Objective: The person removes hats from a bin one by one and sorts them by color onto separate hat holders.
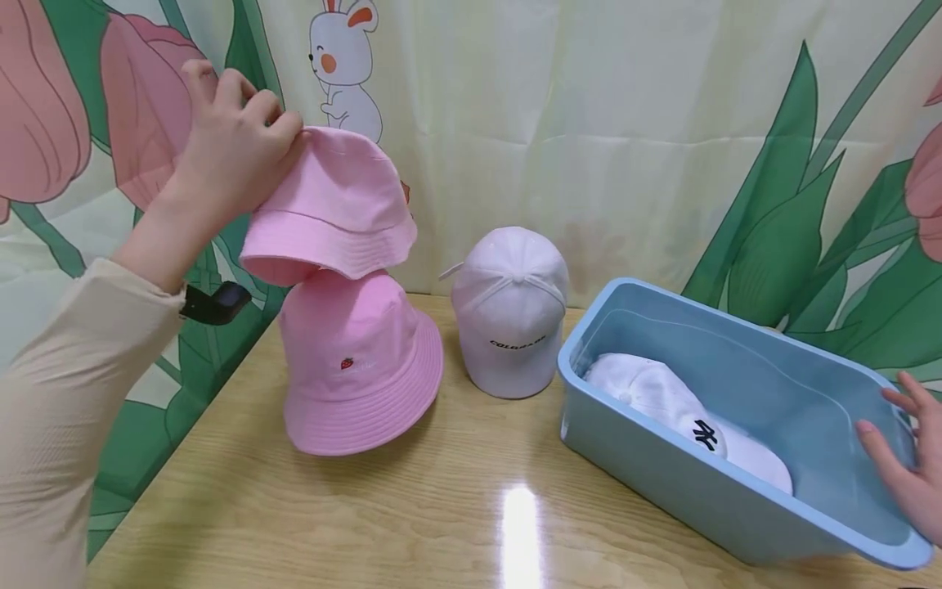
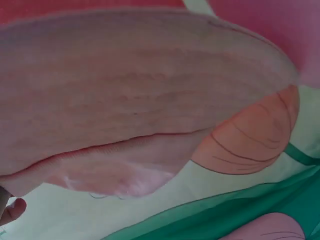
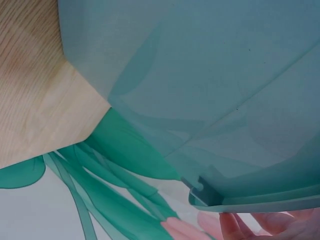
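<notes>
My left hand (image 1: 239, 135) pinches the crown of a plain pink bucket hat (image 1: 331, 204), raised at the left with its brim facing down. The brim's ribbed stitching fills much of the left wrist view. Directly below, a second pink bucket hat (image 1: 353, 368) with a small strawberry on it stands on the table, its top overlapped by the raised one. At the far right my right hand (image 1: 916, 466) grips the end rim of a blue plastic bin (image 1: 662, 466), thumb on the inner side. Inside the bin lies a white baseball cap (image 1: 648, 384) with a black monogram.
Between the pink hats and the bin, another white cap (image 1: 511, 311) with dark lettering stands upright on the wooden table (image 1: 412, 515). A printed curtain (image 1: 625, 123) with flowers and a rabbit hangs right behind the table.
</notes>
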